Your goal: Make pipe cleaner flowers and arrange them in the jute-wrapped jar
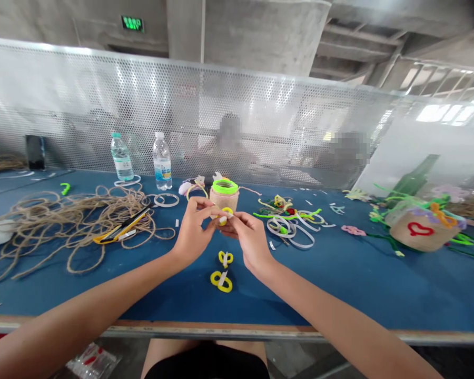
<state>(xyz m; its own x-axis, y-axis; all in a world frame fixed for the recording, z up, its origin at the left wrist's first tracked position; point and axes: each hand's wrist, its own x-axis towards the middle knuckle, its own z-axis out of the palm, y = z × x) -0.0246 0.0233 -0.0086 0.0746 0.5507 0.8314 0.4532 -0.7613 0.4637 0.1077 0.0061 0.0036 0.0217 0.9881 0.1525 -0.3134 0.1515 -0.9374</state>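
Both hands meet above the middle of the table. Between their fingertips is a small yellow pipe-cleaner loop (228, 211) with a bit of white on it, probably tape. My left hand (193, 227) pinches it from the left, and my right hand (253, 237) grips its right side; the fingers partly cover it. Just behind them stands a jar wrapped in beige cord (224, 199), with a bright green fuzzy rim. On the table nearer to me lie two yellow pipe-cleaner bows, a smaller bow (225, 258) and a larger bow (221, 281), each with a white strip across it.
Loose twine (90, 226) sprawls at left, with a yellow-black cutter (126, 225) on it. Two water bottles (163, 163) stand behind. Coloured pipe cleaners and white cord (294, 226) lie right of my hands. A decorated basket (422, 231) with a red heart sits far right.
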